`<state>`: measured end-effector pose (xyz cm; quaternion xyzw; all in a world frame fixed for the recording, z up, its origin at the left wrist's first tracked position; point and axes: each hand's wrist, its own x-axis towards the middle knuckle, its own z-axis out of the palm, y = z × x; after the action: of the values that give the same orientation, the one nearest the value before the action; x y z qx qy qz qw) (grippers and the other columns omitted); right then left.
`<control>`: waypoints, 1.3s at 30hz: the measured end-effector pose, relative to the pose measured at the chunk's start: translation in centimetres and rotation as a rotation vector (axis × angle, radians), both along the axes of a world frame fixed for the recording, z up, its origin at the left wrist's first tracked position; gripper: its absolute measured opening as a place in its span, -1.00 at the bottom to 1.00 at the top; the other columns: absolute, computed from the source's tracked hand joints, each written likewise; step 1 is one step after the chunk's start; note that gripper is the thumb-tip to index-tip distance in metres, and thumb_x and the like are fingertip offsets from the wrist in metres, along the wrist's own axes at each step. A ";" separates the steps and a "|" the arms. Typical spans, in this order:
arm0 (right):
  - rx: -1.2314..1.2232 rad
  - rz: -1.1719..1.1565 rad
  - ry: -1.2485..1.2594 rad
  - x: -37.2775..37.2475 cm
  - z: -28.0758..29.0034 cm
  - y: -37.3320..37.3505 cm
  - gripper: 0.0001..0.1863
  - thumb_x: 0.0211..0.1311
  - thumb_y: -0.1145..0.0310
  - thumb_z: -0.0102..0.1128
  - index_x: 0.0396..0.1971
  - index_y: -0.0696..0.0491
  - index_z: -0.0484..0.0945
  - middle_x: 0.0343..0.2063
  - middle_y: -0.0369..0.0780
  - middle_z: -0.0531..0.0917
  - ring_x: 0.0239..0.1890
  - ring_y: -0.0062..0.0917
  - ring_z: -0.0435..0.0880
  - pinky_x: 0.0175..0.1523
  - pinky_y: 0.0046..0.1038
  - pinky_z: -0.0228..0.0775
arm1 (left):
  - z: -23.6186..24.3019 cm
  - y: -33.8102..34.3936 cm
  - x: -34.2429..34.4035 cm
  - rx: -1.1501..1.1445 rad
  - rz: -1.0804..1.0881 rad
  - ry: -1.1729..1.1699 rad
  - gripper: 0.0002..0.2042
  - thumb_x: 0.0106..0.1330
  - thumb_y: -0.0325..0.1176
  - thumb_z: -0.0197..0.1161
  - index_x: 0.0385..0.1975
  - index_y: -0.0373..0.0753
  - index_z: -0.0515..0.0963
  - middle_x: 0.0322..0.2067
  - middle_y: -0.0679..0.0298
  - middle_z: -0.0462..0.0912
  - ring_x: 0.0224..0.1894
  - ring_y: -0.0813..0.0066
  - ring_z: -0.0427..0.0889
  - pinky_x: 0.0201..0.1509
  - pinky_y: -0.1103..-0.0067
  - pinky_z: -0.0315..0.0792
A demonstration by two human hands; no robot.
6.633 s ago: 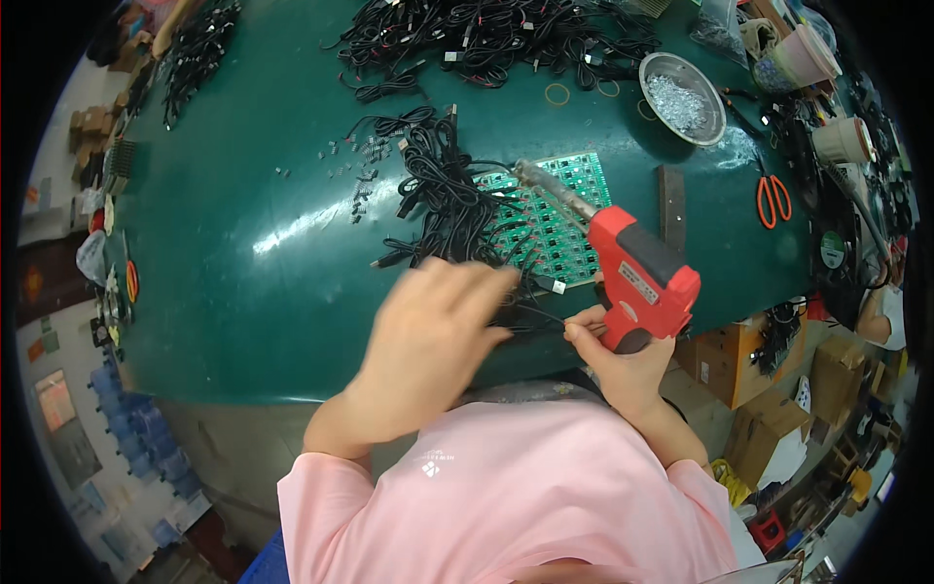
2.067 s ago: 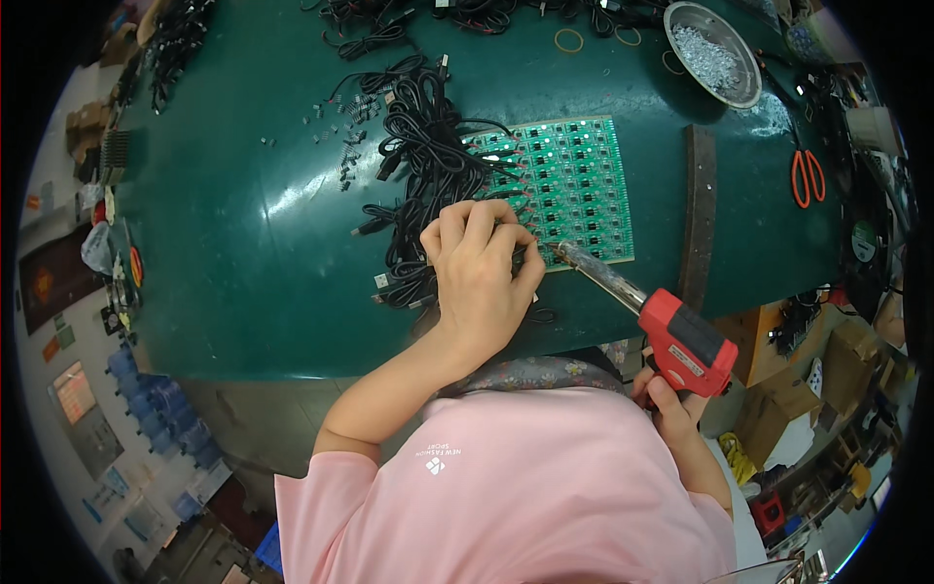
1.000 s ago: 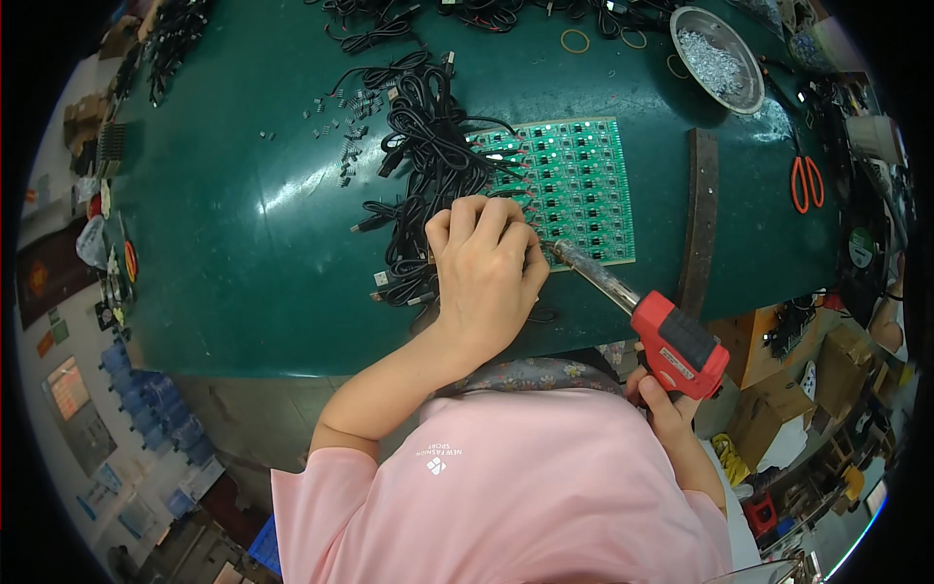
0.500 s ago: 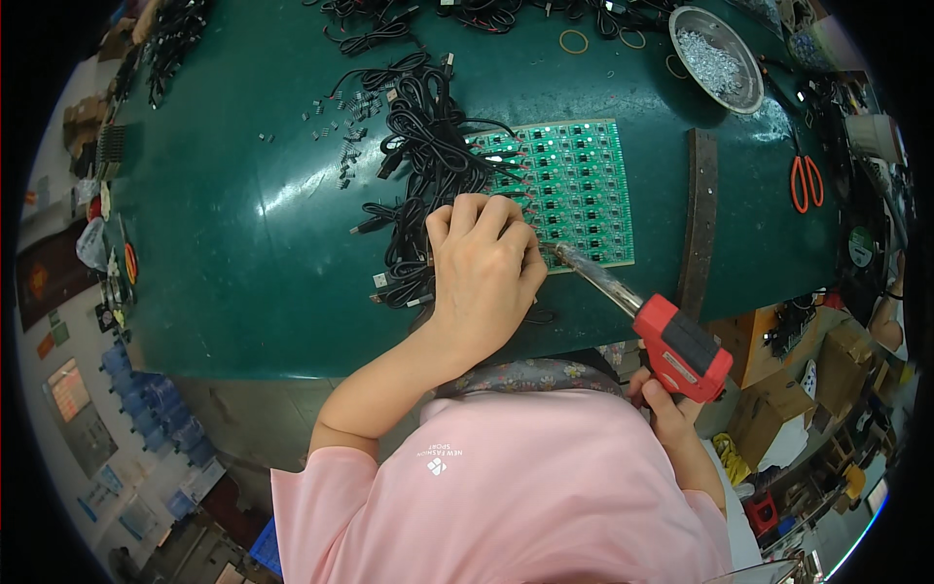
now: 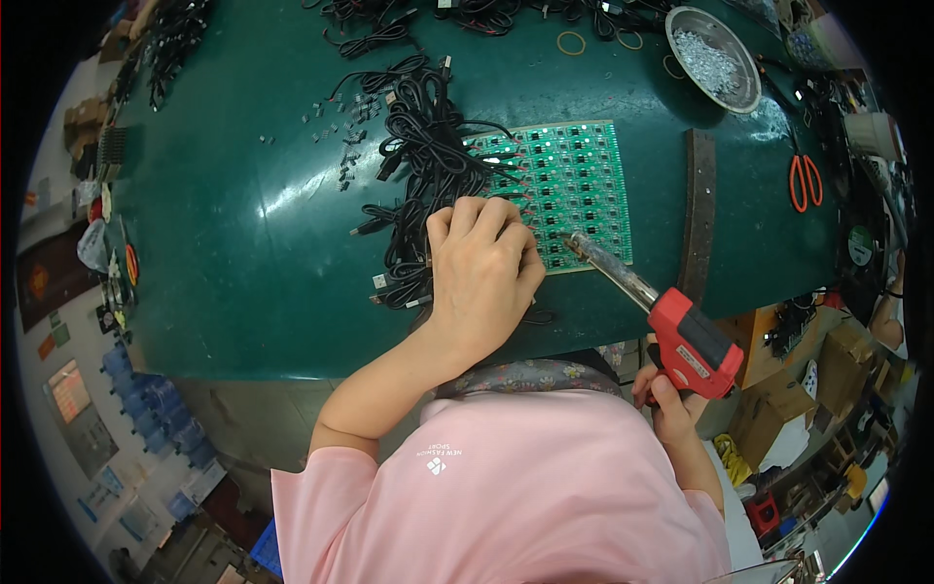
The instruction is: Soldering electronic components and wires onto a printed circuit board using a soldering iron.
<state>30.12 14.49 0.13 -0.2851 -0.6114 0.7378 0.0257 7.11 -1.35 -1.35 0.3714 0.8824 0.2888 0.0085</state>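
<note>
My right hand (image 5: 671, 394) is wrapped round the handle of a red and black soldering gun (image 5: 696, 341). Its metal tip hangs over the lower part of a green circuit board panel (image 5: 584, 195), a little right of my left fingers. Curled at the board's left edge, my left hand (image 5: 486, 263) is closed on a black cable, whose end is hidden under the fingers. A bundle of black USB cables (image 5: 423, 146) lies left of the board, and several thin wires with red ends reach onto its upper left part.
Small dark parts (image 5: 355, 136) are scattered left of the cables. A dark metal bar (image 5: 697, 219) lies right of the board, with orange-handled scissors (image 5: 806, 183) beyond. A metal bowl (image 5: 671, 39) of small silvery pieces sits at the far right, near rubber bands (image 5: 571, 43).
The soldering gun has moved slightly right, its tip drawing away from my left fingers. My right hand shifted with it. My left hand stays nearly still.
</note>
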 end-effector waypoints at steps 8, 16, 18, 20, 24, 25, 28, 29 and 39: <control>-0.018 -0.029 0.006 -0.6 0.0 0.2 -0.56 0.25 0.37 0.10 0.07 0.25 0.29 -0.53 -0.15 0.58 -0.58 -0.57 0.50 -0.48 -0.53 0.37 | -0.1 -0.3 -0.5 0.004 -0.047 -0.038 -0.89 -0.09 -0.51 0.33 -0.56 -0.22 0.54 -0.37 0.33 0.49 -0.19 0.34 0.44 -0.05 0.41 0.18; 0.007 -0.048 0.034 -1.6 0.4 0.4 -0.56 0.22 0.42 0.09 0.06 0.29 0.31 -0.53 -0.14 0.59 -0.61 -0.58 0.50 -0.49 -0.55 0.37 | -0.5 -0.1 -2.1 0.020 -0.073 -0.017 -0.88 -0.02 -0.49 0.33 -0.49 -0.21 0.53 -0.32 0.31 0.47 -0.20 0.34 0.44 -0.05 0.41 0.17; 0.003 -0.063 0.048 -1.9 0.3 0.4 -0.57 0.22 0.42 0.09 0.05 0.30 0.31 -0.53 -0.14 0.59 -0.61 -0.58 0.50 -0.48 -0.55 0.37 | -0.8 0.2 -2.9 0.073 -0.097 -0.010 -0.88 -0.01 -0.48 0.33 -0.48 -0.22 0.53 -0.34 0.30 0.47 -0.19 0.33 0.44 -0.07 0.42 0.20; -0.003 -0.076 0.061 -2.0 0.3 0.5 -0.57 0.22 0.43 0.09 0.05 0.31 0.32 -0.53 -0.14 0.59 -0.61 -0.59 0.50 -0.48 -0.56 0.37 | -0.3 -0.1 -3.7 0.071 -0.130 -0.040 -0.90 0.00 -0.48 0.33 -0.47 -0.23 0.57 -0.35 0.29 0.48 -0.18 0.32 0.43 -0.08 0.43 0.24; -0.021 -0.058 0.035 -1.5 0.0 0.2 -0.57 0.22 0.41 0.10 0.05 0.29 0.32 -0.53 -0.16 0.59 -0.60 -0.59 0.50 -0.47 -0.58 0.36 | 0.8 -0.4 -5.2 0.020 -0.354 -0.033 -0.89 -0.01 -0.48 0.34 -0.46 -0.25 0.63 -0.35 0.28 0.51 -0.21 0.33 0.44 -0.05 0.44 0.27; -0.019 -0.035 0.025 -1.3 -0.1 0.0 -0.57 0.22 0.40 0.10 0.05 0.28 0.33 -0.53 -0.16 0.59 -0.60 -0.59 0.50 -0.47 -0.59 0.35 | 0.8 -0.4 -5.5 -0.001 -0.413 -0.085 -0.89 -0.01 -0.48 0.33 -0.45 -0.26 0.63 -0.36 0.28 0.51 -0.21 0.33 0.44 -0.07 0.45 0.29; -0.043 -0.022 0.017 -1.0 -0.3 -0.4 -0.57 0.23 0.36 0.13 0.03 0.26 0.34 -0.53 -0.17 0.59 -0.58 -0.60 0.50 -0.47 -0.58 0.35 | 0.6 -0.3 -6.4 -0.019 -0.506 -0.184 -0.87 0.00 -0.49 0.33 -0.43 -0.29 0.64 -0.39 0.27 0.51 -0.22 0.32 0.43 -0.10 0.45 0.35; -0.044 -0.018 0.016 -0.9 -0.4 -0.4 -0.57 0.23 0.36 0.13 0.03 0.26 0.34 -0.53 -0.17 0.59 -0.58 -0.60 0.50 -0.47 -0.58 0.35 | 0.6 -0.3 -6.6 -0.016 -0.543 -0.231 -0.87 0.00 -0.49 0.32 -0.42 -0.30 0.64 -0.40 0.27 0.51 -0.23 0.31 0.43 -0.12 0.45 0.38; -0.078 -0.038 -0.025 -1.3 -0.2 -0.7 -0.58 0.20 0.33 0.17 -0.01 0.24 0.36 -0.55 -0.17 0.59 -0.60 -0.61 0.49 -0.49 -0.59 0.32 | 0.6 0.5 -6.5 -0.037 -0.489 -0.255 -0.90 -0.08 -0.49 0.32 -0.51 -0.29 0.65 -0.49 0.27 0.50 -0.27 0.32 0.42 -0.09 0.45 0.36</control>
<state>28.79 13.82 -0.12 -0.3067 -0.5768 0.7568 0.0207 0.59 -0.89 -0.72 0.5337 0.7635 0.3066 0.1955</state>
